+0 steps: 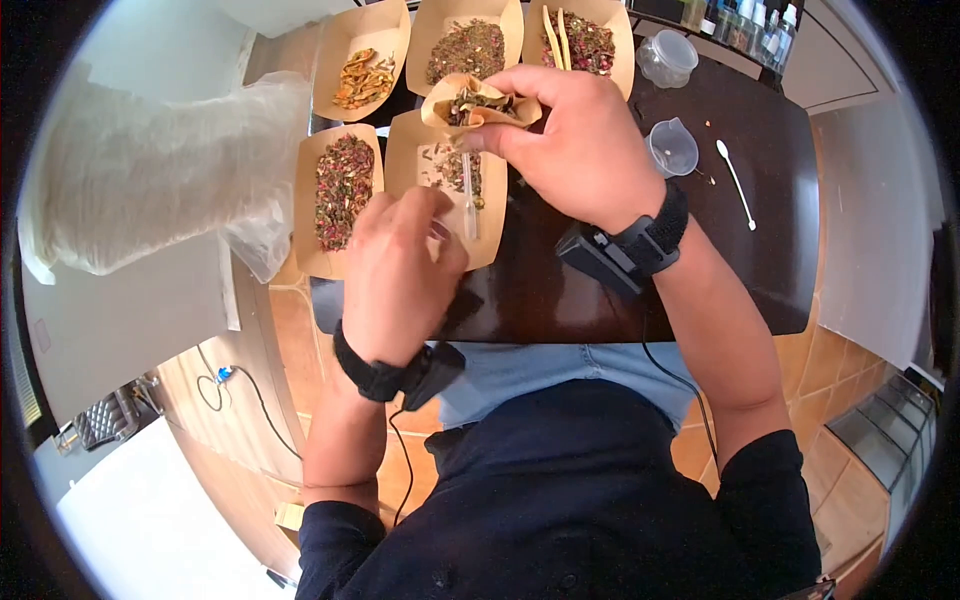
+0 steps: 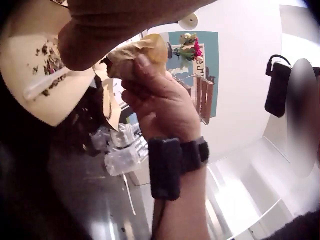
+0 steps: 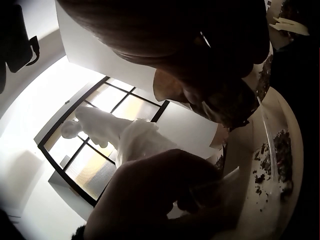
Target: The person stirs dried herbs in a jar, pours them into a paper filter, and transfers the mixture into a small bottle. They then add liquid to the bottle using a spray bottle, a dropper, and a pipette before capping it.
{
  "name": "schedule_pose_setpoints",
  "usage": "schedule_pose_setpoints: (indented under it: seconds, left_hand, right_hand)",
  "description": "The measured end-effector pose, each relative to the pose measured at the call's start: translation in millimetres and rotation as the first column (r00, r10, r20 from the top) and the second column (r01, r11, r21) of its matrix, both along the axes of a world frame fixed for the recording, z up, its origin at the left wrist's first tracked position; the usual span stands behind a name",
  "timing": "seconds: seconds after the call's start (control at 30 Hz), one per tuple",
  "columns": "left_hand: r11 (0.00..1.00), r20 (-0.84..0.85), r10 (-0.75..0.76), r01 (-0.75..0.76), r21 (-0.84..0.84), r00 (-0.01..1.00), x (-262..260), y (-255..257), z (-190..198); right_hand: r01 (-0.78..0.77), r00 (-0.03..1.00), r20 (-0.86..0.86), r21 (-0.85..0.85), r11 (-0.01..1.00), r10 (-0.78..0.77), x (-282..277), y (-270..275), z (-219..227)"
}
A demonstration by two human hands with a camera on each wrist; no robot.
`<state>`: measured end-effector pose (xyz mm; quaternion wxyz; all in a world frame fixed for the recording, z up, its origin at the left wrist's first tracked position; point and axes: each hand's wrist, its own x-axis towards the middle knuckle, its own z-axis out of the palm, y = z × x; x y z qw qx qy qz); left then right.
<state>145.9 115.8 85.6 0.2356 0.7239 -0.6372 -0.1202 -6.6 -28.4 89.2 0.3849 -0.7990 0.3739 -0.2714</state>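
Observation:
My right hand [image 1: 585,130] pinches a small brown paper pouch [image 1: 440,108] by its side, thumb in front, fingers behind. Dark dried leaves [image 1: 478,106] show in its mouth. Below and to the left, my left hand [image 1: 400,260] has its fingers curled at the near edge of a paper tray [image 1: 408,160]. Between them shows the edge of a clear plastic piece [image 3: 232,176], mostly hidden by the fingers. Inside that tray lie scattered dried herbs [image 1: 437,165] and a clear plastic stick [image 1: 470,205].
More paper trays hold dried herb mixes [image 1: 343,190] and yellowish dried slices [image 1: 362,80]. Two pale sticks [image 1: 556,40] lie in the back right tray. Right of my hands are a clear jar [image 1: 668,58], a clear cup [image 1: 672,148] and a white spoon [image 1: 737,185]. Plastic wrapping [image 1: 170,170] stands left.

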Motion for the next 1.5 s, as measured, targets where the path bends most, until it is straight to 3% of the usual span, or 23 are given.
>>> schedule_pose_setpoints:
  seconds: [0.1, 0.2, 0.23, 0.33, 0.4, 0.43, 0.5, 0.73, 0.9, 1.0, 1.1, 1.2, 1.5]
  left_hand:
    - [0.989, -0.029, -0.107, 0.103, -0.105, 0.994, -31.6, 4.7, 4.0]
    - [0.949, 0.038, -0.312, 0.313, -0.039, 0.949, -63.2, -3.1, -9.6]
    - [0.943, 0.081, -0.333, 0.333, 0.022, 0.939, -72.7, -6.8, -16.2]
    - [0.942, 0.180, -0.329, 0.336, -0.008, 0.927, -87.5, -16.6, -34.2]
    - [0.923, 0.227, -0.384, 0.373, 0.090, 0.895, -91.9, -22.6, -39.0]
    - [0.925, 0.229, -0.380, 0.370, 0.086, 0.896, -93.9, -25.5, -42.6]
    - [0.942, 0.235, -0.299, 0.325, -0.081, 0.925, -96.7, -29.7, -50.3]
    - [0.956, 0.200, -0.259, 0.281, -0.087, 0.945, -95.7, -26.8, -46.6]
    - [0.965, 0.005, -0.251, 0.250, -0.080, 0.968, -81.2, -4.1, -29.1]
    - [0.987, -0.050, -0.084, 0.077, -0.139, 0.995, -63.8, 1.8, -15.8]
    - [0.995, 0.094, 0.044, -0.035, -0.093, 0.995, -35.2, -12.1, -15.8]
    - [0.998, 0.129, 0.047, -0.051, 0.030, 0.991, -21.0, -22.6, -22.7]
    - [0.991, 0.215, 0.087, -0.106, 0.079, 0.973, -17.8, -33.6, -33.2]
  right_hand:
    - [0.002, 1.000, 0.031, -0.021, 1.000, -0.002, -3.5, -2.5, 0.6]
    - [0.017, 0.995, 0.104, -0.061, 0.998, -0.010, -7.5, -5.0, 3.4]
    - [0.002, 0.994, 0.107, -0.068, 0.998, 0.005, -9.1, -4.6, 5.6]
    - [0.031, 0.997, 0.074, -0.044, 0.999, -0.027, -18.6, -6.0, 6.6]
    - [0.022, 0.996, 0.086, -0.024, 0.999, -0.020, -22.8, -3.8, 10.0]
    - [0.021, 0.995, 0.101, 0.003, 1.000, -0.021, -24.3, -3.3, 11.4]
    - [-0.001, 0.993, 0.121, -0.013, 1.000, 0.002, -25.2, -5.2, 10.2]
    - [-0.011, 0.992, 0.127, 0.009, 1.000, 0.010, -24.7, -5.1, 12.5]
    - [-0.004, 0.990, 0.142, 0.033, 0.999, -0.001, -28.9, -5.9, 15.2]
    - [0.013, 0.991, 0.131, -0.002, 1.000, -0.012, -32.2, -6.6, 16.6]
    - [0.016, 0.994, 0.108, -0.040, 0.999, -0.012, -32.4, -5.8, 19.2]
    - [0.001, 0.990, 0.141, 0.020, 1.000, -0.003, -30.1, -5.4, 16.9]
    - [-0.012, 0.999, 0.045, 0.021, 1.000, 0.011, -35.6, -2.7, 22.1]
